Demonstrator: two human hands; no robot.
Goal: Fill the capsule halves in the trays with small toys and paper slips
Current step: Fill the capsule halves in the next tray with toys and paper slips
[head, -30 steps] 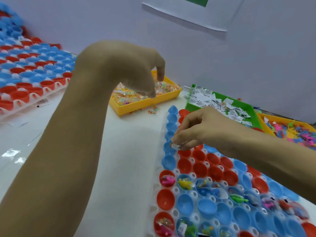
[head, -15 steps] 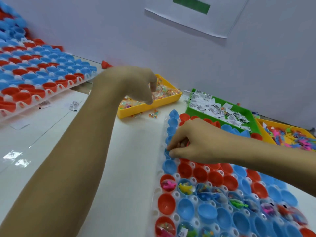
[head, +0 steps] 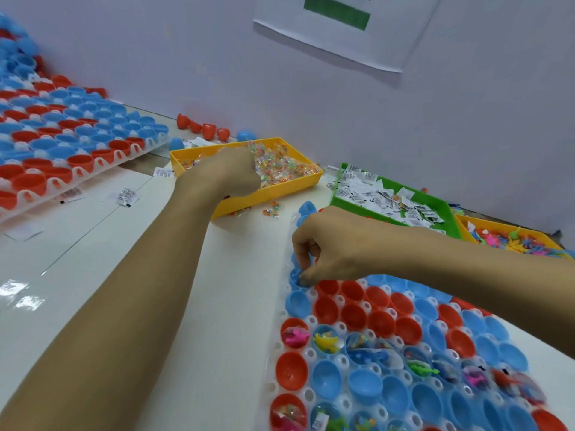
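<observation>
Head view, the only one: the left hand reaches into the yellow bin of bagged bead packets, knuckles up and fingers curled down among the packets; what it pinches, if anything, cannot be told since the fingertips are hidden. The right hand is bunched, fingertips together, lowered over a blue capsule half at the left edge of the near tray; whether a slip or toy sits between the fingers cannot be told. Nearer rows already hold toys and packets; the red and blue halves between them and the hand look bare. Paper slips lie in the green bin; a second tray sits far left. Risks, as judged: both hands work at once with gaze split, so the item may miss the edge cup and fall onto the table. The right forearm hangs just above the cups, and a drag could tip halves out of their seats. The left hand may lift several clinging packets, scattering spares like those already beside the bin.
</observation>
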